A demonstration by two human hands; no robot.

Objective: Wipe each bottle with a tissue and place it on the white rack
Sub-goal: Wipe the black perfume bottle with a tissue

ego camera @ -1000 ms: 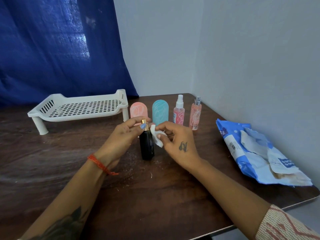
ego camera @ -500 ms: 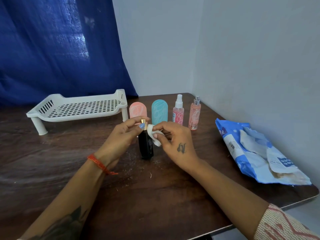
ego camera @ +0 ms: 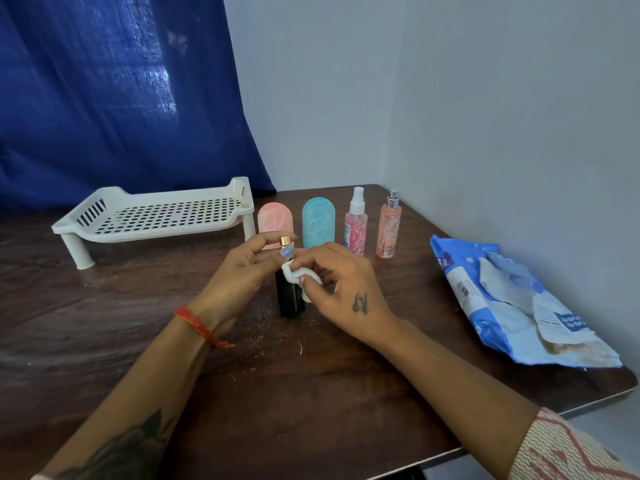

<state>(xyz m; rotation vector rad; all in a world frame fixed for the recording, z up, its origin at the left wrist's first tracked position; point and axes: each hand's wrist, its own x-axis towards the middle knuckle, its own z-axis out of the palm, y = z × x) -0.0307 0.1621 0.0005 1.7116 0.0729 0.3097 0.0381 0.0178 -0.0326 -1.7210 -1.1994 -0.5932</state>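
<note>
Five bottles remain unracked: your left hand pinches the black bottle by its gold cap while your right hand grips the tissue against it, so finish wiping, then carry it to the white rack.

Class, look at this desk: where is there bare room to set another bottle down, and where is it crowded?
Free: the white rack, which holds nothing; the table in front of it, left of the left hand; the stretch between the right hand and the blue pack. Crowded: the back row of four bottles and around the black bottle.

Glossy black bottle with shiny gold metal cap, perforated white plastic rack, dark wood-grain table.
</note>
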